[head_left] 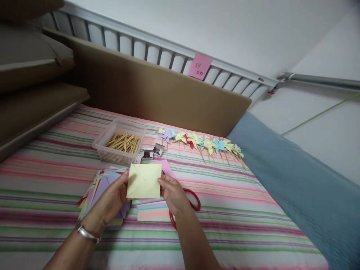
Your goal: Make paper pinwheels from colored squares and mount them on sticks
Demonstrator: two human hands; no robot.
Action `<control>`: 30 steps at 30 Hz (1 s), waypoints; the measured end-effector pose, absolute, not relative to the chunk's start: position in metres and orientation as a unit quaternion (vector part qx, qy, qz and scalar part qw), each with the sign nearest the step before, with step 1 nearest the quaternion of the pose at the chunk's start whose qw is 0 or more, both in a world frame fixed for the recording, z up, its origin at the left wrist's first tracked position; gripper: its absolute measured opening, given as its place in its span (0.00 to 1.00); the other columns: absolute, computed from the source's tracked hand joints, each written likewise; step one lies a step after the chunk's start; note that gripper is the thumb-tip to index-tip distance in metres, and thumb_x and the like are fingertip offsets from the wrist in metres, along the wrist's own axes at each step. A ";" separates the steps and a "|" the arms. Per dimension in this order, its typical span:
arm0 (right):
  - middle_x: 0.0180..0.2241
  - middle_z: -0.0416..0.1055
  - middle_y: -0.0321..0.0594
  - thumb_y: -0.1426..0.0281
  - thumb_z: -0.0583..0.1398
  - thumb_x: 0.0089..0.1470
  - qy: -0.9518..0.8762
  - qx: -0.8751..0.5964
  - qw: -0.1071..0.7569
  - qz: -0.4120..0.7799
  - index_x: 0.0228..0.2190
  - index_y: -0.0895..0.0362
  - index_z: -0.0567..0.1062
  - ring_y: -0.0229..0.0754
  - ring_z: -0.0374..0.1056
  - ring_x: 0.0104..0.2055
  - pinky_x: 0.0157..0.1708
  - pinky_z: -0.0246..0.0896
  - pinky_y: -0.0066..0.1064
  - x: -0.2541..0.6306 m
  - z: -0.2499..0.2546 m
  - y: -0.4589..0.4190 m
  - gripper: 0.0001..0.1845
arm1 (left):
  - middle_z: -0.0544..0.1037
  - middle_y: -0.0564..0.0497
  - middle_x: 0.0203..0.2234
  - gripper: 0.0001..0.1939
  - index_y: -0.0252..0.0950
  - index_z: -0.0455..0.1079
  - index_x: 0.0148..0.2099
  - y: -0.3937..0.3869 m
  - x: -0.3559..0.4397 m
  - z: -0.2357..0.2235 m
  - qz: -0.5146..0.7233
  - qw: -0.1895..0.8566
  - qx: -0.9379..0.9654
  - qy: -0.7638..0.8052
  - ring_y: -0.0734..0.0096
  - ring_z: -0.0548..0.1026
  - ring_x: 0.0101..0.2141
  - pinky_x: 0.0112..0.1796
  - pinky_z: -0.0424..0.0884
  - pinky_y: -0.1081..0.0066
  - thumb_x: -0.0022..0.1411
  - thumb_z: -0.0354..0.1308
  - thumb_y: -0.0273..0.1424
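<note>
Between my two hands I hold a square of pale yellow paper (144,181), with faint diagonal lines running in from its corners. My left hand (119,191) grips its left edge, thumb on the front. On the right edge, my right hand (173,193) pinches it between thumb and fingers. Beneath my left hand lies a loose pile of coloured paper (97,189). Several coloured sheets (153,213) are stacked under the yellow square. Red-handled scissors (197,198) lie partly behind my right hand, their blades hidden.
A clear plastic box (98,146) holds many thin wooden sticks (125,143). Beside it are small open boxes (153,152) with dark bits inside. Paper pinwheels (208,144) on sticks lie in a row at the back right. A cardboard panel (157,90) stands along the back.
</note>
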State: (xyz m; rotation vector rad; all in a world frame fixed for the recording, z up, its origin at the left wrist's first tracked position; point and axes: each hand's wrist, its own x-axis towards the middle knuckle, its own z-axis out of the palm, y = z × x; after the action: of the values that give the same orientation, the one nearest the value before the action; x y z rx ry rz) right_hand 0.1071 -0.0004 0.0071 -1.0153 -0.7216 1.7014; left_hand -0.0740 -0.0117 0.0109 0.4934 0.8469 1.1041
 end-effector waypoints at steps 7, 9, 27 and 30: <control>0.19 0.71 0.35 0.64 0.69 0.34 -0.315 -0.453 0.480 0.682 0.25 0.60 0.74 0.36 0.65 0.22 0.23 0.58 0.27 0.100 0.005 -0.002 0.16 | 0.82 0.44 0.30 0.16 0.31 0.76 0.39 -0.009 -0.066 -0.002 0.476 0.718 0.283 0.421 0.61 0.79 0.31 0.36 0.73 0.67 0.47 0.66 0.34; 0.18 0.70 0.33 0.64 0.69 0.34 -0.323 -0.459 0.480 0.674 0.24 0.60 0.74 0.34 0.62 0.19 0.21 0.56 0.26 0.100 0.003 -0.002 0.16 | 0.82 0.45 0.29 0.17 0.31 0.76 0.39 -0.009 -0.064 -0.004 0.490 0.700 0.274 0.441 0.60 0.79 0.30 0.35 0.73 0.67 0.46 0.67 0.34; 0.19 0.70 0.34 0.59 0.68 0.34 -0.360 -0.503 0.482 0.621 0.23 0.58 0.72 0.36 0.63 0.21 0.22 0.56 0.27 0.104 -0.004 0.003 0.18 | 0.82 0.44 0.35 0.16 0.31 0.77 0.42 -0.011 -0.068 0.004 0.483 0.737 0.264 0.392 0.62 0.79 0.34 0.35 0.72 0.70 0.53 0.61 0.36; 0.20 0.70 0.35 0.57 0.66 0.36 -0.387 -0.519 0.469 0.601 0.24 0.58 0.72 0.37 0.64 0.22 0.23 0.57 0.28 0.100 -0.005 0.002 0.18 | 0.82 0.43 0.34 0.17 0.30 0.76 0.42 -0.012 -0.066 0.003 0.479 0.735 0.269 0.397 0.61 0.79 0.33 0.35 0.72 0.70 0.53 0.62 0.37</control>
State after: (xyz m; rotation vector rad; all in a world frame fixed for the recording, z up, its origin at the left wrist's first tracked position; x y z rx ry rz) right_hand 0.1004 0.0021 -0.0049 -1.2726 -0.9492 1.4726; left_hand -0.0665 -0.0120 0.0028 0.5906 0.8718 1.0536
